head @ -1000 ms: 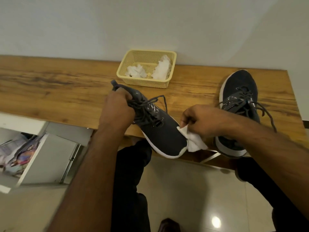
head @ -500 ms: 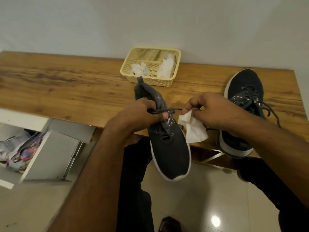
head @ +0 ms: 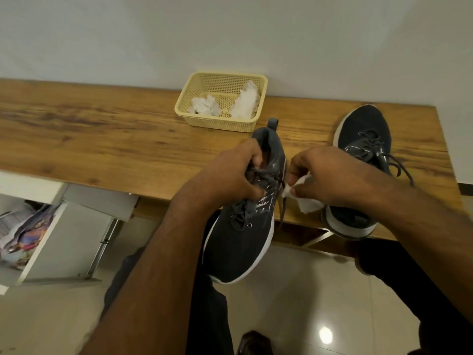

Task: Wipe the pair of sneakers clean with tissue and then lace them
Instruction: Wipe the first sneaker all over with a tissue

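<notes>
My left hand (head: 231,172) grips a dark grey sneaker (head: 243,239) with a white sole by its collar and laces, toe pointing toward me and hanging past the table edge. My right hand (head: 325,175) pinches a white tissue (head: 305,202) against the sneaker's right side near the eyelets. A loose lace end dangles between shoe and tissue. The second sneaker (head: 363,144), laced, lies on the wooden table (head: 102,139) at the right, its heel over the front edge, partly hidden by my right forearm.
A yellow plastic basket (head: 262,98) with crumpled white tissues stands by the wall behind the held sneaker. An open white drawer (head: 38,239) with papers sits under the table at the left. My dark-trousered legs and tiled floor lie below.
The held sneaker turned from lying sideways to pointing its toe toward me. My left hand shifted to the collar and laces, and the tissue moved from the toe to the shoe's side.
</notes>
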